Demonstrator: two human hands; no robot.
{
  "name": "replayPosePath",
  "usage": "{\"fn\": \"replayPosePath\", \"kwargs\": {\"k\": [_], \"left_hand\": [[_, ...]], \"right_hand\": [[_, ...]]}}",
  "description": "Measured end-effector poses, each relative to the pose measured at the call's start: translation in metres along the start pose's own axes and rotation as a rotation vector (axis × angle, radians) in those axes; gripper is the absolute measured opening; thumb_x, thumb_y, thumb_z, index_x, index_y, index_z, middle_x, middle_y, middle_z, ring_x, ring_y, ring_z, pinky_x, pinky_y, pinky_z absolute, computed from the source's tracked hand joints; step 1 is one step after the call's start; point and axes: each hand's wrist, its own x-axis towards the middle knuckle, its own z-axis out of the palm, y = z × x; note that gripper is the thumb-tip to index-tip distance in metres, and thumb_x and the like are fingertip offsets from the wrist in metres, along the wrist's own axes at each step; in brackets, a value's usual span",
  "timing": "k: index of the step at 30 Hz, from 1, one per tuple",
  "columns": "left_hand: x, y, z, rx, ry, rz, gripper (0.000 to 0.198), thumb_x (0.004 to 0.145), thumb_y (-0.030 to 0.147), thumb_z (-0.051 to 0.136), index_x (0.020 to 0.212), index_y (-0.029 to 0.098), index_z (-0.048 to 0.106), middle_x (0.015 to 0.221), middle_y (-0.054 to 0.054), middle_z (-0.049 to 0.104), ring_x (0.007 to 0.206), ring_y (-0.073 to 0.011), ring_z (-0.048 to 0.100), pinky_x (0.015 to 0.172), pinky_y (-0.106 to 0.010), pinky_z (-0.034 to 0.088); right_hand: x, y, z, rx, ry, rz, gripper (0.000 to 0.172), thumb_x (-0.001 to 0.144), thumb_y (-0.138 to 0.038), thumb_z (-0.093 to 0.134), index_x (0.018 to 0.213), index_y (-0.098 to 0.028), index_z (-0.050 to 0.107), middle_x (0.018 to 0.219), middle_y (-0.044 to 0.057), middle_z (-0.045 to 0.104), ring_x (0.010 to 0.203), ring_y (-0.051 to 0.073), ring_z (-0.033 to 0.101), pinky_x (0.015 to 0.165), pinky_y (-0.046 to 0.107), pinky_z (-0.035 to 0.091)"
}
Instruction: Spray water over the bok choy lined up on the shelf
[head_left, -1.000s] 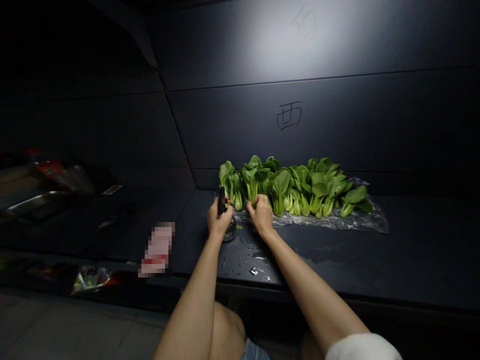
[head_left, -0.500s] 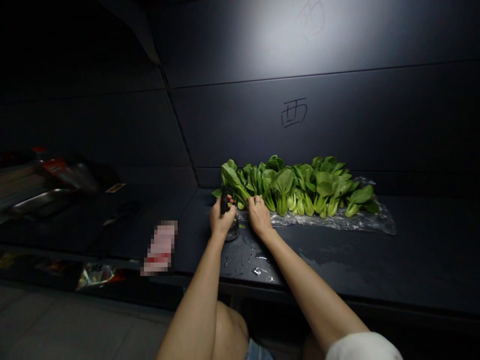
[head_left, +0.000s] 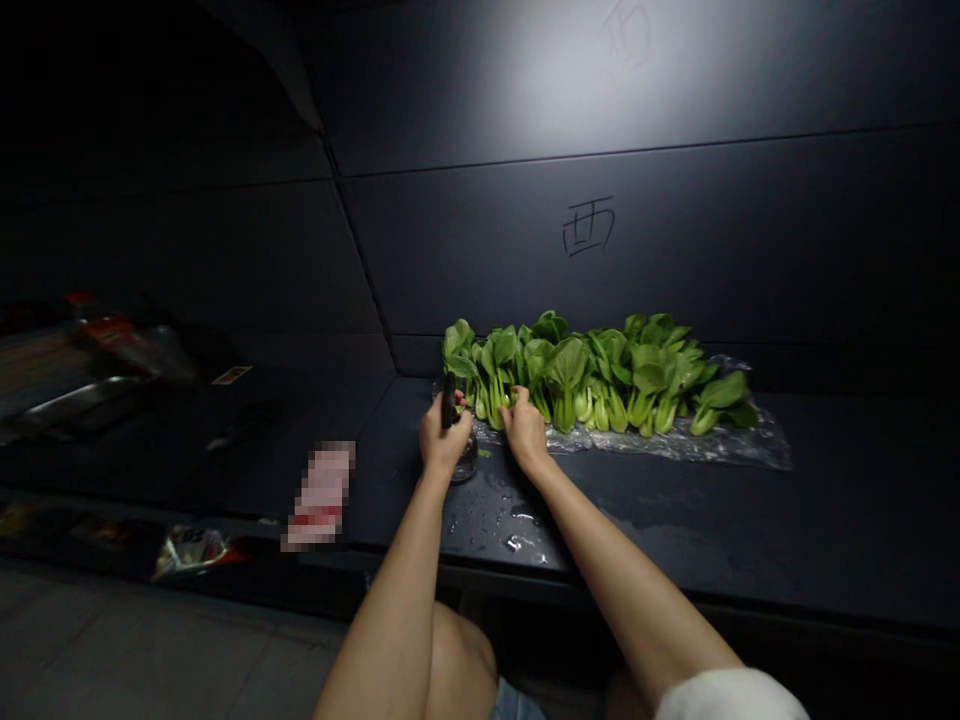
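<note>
Presently, a slim black object (head_left: 448, 401) is gripped upright in the left hand (head_left: 445, 446), with the fingers closed narrowly around it; its exact kind cannot be determined. A small glass jar (head_left: 465, 463) is positioned directly beside and partly behind that hand, on a dark counter (head_left: 637, 520). Its contents cannot be confirmed, as the glass is largely obscured and poorly lit. The right hand (head_left: 526, 433) is held in a narrow pinch, and its fingers (head_left: 517, 402) are pressed against the pale stems at the left end of a row of bok choy (head_left: 611, 380). The bok choy is laid out upright along the back of the counter, on a sheet of clear plastic (head_left: 675, 445) that is wet and crumpled. The row is placed against a dark wall panel (head_left: 675, 260), on which a handwritten character (head_left: 589, 227) is marked. Water droplets (head_left: 495, 522) are noted on the counter in front of the hands. A pixelated packet (head_left: 321, 497) is lying to the left of the jar. Further left, a steel tray (head_left: 75, 403) is seen in shadow on a lower surface; its contents cannot be made out.
</note>
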Motion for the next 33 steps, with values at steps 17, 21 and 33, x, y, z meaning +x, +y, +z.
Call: {"fn": "replayPosePath", "kwargs": {"k": [17, 21, 33], "left_hand": [[-0.004, 0.012, -0.006, -0.073, -0.004, -0.087, 0.020, 0.073, 0.020, 0.058, 0.092, 0.020, 0.066, 0.082, -0.001, 0.071, 0.061, -0.0143, 0.067, 0.064, -0.025, 0.055], [-0.006, 0.018, -0.009, -0.092, -0.010, -0.098, 0.023, 0.072, 0.018, 0.057, 0.094, 0.020, 0.065, 0.088, -0.001, 0.072, 0.060, -0.0132, 0.068, 0.061, -0.023, 0.054], [-0.005, 0.006, -0.004, 0.022, 0.009, -0.033, 0.023, 0.072, 0.018, 0.061, 0.094, 0.022, 0.069, 0.086, -0.003, 0.074, 0.080, -0.0189, 0.071, 0.076, -0.029, 0.056]], "right_hand": [[-0.007, 0.010, -0.002, -0.068, 0.055, -0.137, 0.025, 0.101, -0.032, 0.047, 0.105, -0.018, 0.066, 0.107, 0.009, 0.068, 0.094, 0.018, 0.065, 0.076, 0.023, 0.044], [-0.007, 0.015, -0.002, -0.055, 0.105, -0.140, 0.026, 0.101, -0.027, 0.043, 0.105, -0.017, 0.066, 0.107, 0.009, 0.068, 0.094, 0.018, 0.064, 0.075, 0.023, 0.042], [-0.009, 0.035, -0.009, -0.086, 0.125, -0.060, 0.022, 0.100, -0.025, 0.045, 0.110, -0.016, 0.062, 0.109, 0.009, 0.068, 0.098, 0.018, 0.062, 0.075, 0.024, 0.039]]}}
